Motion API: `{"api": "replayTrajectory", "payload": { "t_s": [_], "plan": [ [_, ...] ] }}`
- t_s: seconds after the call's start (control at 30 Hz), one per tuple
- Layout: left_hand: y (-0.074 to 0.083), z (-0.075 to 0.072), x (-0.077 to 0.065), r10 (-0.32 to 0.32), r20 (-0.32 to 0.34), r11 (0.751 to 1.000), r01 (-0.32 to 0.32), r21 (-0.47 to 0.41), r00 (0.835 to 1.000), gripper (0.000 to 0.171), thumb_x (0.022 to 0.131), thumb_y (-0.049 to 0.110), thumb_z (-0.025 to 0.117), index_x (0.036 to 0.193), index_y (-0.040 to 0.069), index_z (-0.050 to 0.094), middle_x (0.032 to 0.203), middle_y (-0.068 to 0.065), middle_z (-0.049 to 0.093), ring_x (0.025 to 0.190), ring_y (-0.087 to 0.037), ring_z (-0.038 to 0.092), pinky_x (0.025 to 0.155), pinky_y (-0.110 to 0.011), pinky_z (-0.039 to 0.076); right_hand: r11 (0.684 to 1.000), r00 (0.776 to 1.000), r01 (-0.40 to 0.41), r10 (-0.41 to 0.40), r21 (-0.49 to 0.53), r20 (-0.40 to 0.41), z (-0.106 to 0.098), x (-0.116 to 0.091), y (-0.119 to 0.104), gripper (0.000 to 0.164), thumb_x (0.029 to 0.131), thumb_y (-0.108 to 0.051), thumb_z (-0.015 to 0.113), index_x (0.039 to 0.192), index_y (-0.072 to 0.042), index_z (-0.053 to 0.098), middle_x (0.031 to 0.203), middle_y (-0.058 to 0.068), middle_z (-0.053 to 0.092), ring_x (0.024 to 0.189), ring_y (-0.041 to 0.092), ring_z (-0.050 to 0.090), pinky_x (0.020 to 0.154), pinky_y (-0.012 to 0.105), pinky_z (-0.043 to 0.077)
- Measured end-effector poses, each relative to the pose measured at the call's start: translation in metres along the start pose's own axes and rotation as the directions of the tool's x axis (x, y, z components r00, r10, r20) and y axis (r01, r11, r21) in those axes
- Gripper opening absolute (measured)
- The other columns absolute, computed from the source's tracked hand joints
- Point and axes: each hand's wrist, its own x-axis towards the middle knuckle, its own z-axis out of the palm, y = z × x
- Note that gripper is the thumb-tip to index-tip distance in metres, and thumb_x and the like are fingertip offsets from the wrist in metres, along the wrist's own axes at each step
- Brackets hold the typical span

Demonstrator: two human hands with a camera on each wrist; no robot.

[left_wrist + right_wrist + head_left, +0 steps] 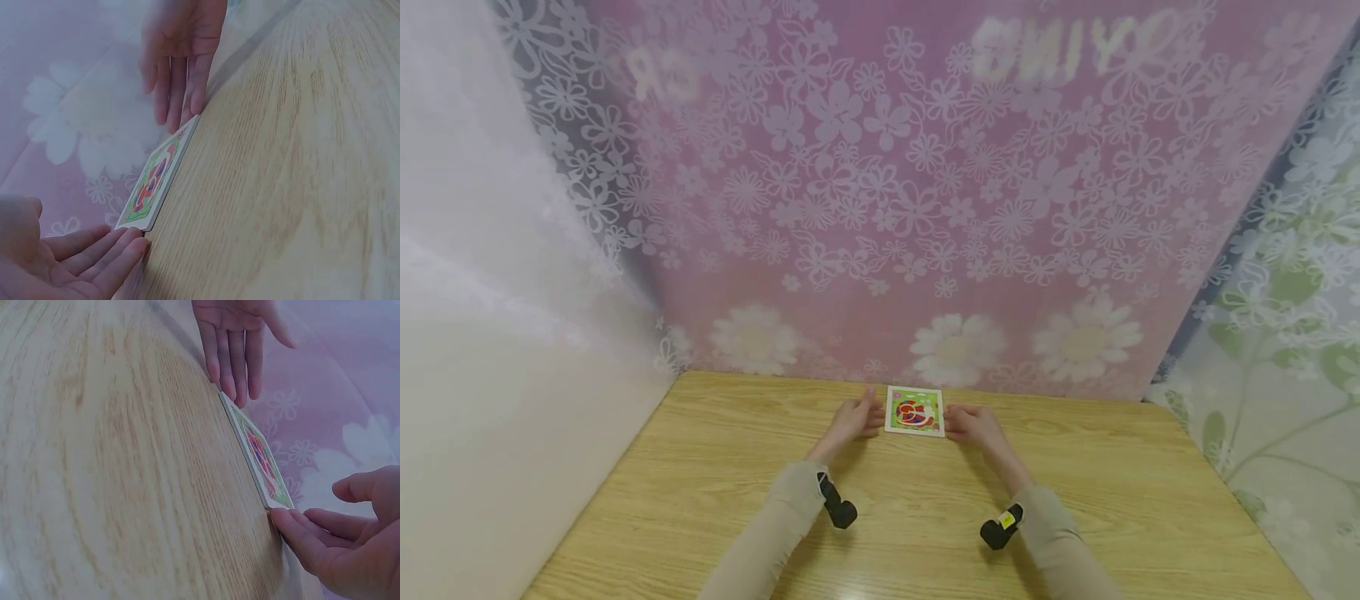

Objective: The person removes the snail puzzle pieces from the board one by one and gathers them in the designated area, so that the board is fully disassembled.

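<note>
A square white-edged picture board (914,412), printed with a red and blue snail on green, lies flat near the table's back edge. My left hand (856,418) is at its left side, fingers straight and fingertips right at the edge. At the opposite side, my right hand (972,423) has its fingers extended, with the tips at the board's right edge. In the left wrist view the left fingers (119,250) reach the near edge of the board. The right wrist view shows the right fingers (306,531) at a corner, palm turned inward.
The wood-grained table (910,533) extends toward me. Behind it hangs a pink flowered backdrop (887,208). A white wall (535,333) borders the left, and a flowered panel (1285,350) the right. Each sleeve carries a black wrist camera (837,502).
</note>
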Motion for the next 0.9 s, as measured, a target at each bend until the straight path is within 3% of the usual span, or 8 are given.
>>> {"api": "replayTrajectory", "payload": {
  "t_s": [0.33,0.9],
  "plan": [
    [-0.0037,0.0058,0.0036,-0.041,-0.037,0.999,0.041,-0.010,0.998,0.071,0.110,0.049,0.034,0.135,-0.014,0.055,0.130,-0.029,0.062,0.117,-0.036,0.066,0.090,-0.038,0.059,0.998,0.999,-0.033,0.032,0.054,0.020,0.0003,0.0022,0.0023,0.046,0.107,-0.009,0.048,0.139,0.023,0.042,0.132,0.039,0.055,0.100,0.026,0.069,0.085,0.031,0.060],
    [-0.0002,0.0074,-0.0014,-0.034,-0.012,0.999,0.034,0.003,0.999,0.068,0.111,0.044,0.034,0.134,-0.017,0.054,0.128,-0.031,0.063,0.115,-0.039,0.066,0.092,-0.041,0.058,0.999,0.997,-0.039,0.038,0.025,0.066,-0.0033,-0.0076,-0.0034,0.050,0.109,-0.014,0.045,0.143,0.023,0.037,0.140,0.041,0.046,0.117,0.042,0.063,0.093,0.038,0.057]
  ]
}}
